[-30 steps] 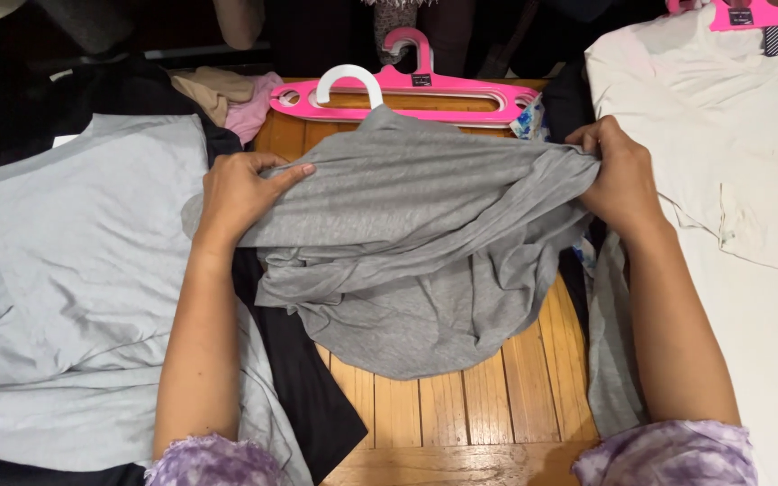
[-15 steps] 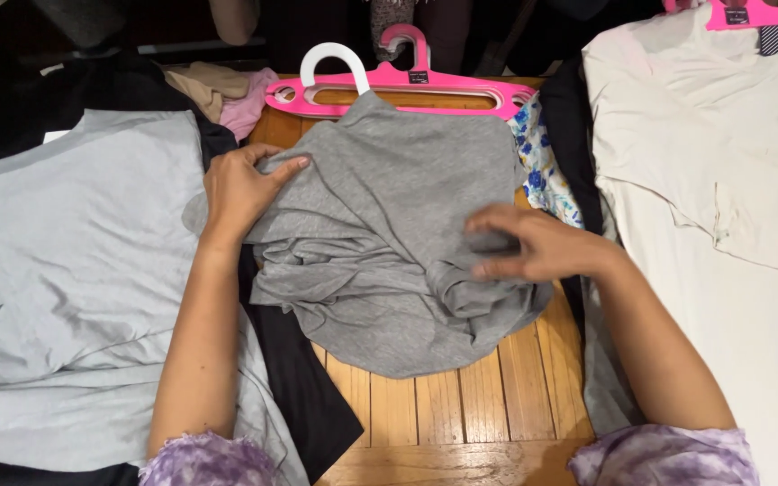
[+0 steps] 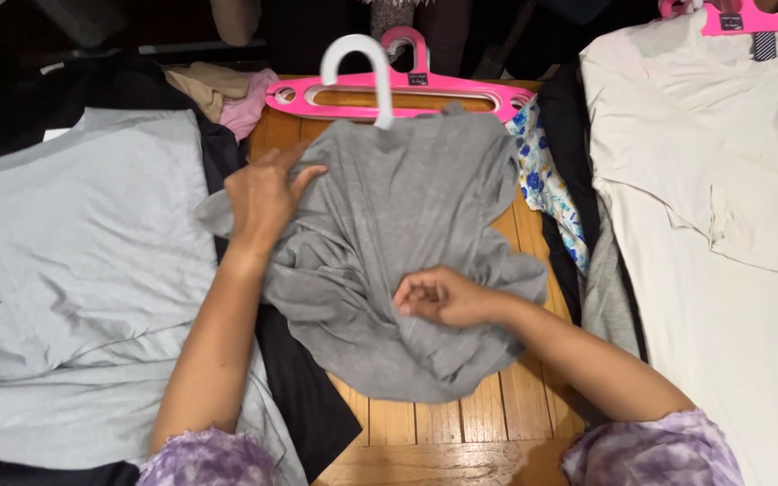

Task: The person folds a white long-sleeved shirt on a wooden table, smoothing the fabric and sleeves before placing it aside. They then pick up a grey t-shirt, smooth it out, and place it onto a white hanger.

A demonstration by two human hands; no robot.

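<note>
The grey shirt (image 3: pixel 398 243) lies rumpled across the wooden surface (image 3: pixel 461 423), its neck up by the white hanger (image 3: pixel 359 72) and pink hanger (image 3: pixel 389 94). The left hand (image 3: pixel 267 193) presses flat and open on the shirt's left shoulder, while the right hand (image 3: pixel 438 297) is curled, pinching a fold of cloth near the middle. To fold neatly, it seems best to keep the left palm anchoring the fabric and draw the pinched fold evenly — smoothing wrinkles outward, away from the light grey garment (image 3: pixel 83 270) beside it.
</note>
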